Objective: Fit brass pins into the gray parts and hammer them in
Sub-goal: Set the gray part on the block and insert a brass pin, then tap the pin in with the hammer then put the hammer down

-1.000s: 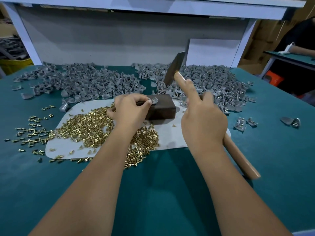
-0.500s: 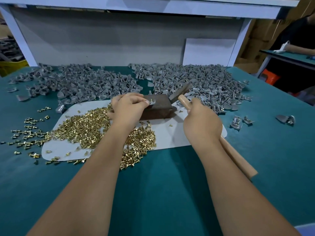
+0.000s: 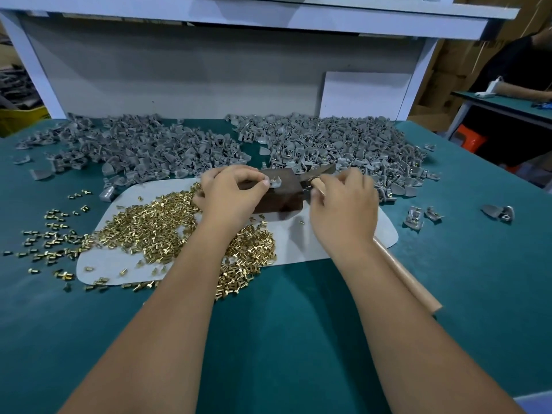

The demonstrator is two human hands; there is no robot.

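Observation:
My left hand [image 3: 231, 194] pinches a small gray part [image 3: 275, 181] with a brass pin standing in it, on top of the dark wooden block [image 3: 280, 198]. My right hand [image 3: 343, 207] grips the hammer's wooden handle [image 3: 406, 279] close to the head. The dark hammer head [image 3: 316, 172] lies low, just right of the block and level with its top. A heap of loose brass pins [image 3: 155, 228] covers the white mat [image 3: 385, 231] left of the block.
Two big piles of gray parts [image 3: 143, 147] [image 3: 337, 144] fill the back of the teal table [image 3: 298, 339]. A few gray parts [image 3: 413, 216] [image 3: 498, 211] lie loose at the right. Scattered pins [image 3: 50, 231] lie at the left. Another person's arm [image 3: 519, 91] rests on a far table.
The hammer, raised high a second ago, has swung down and now rests low beside the block. My left hand has kept its hold on the part.

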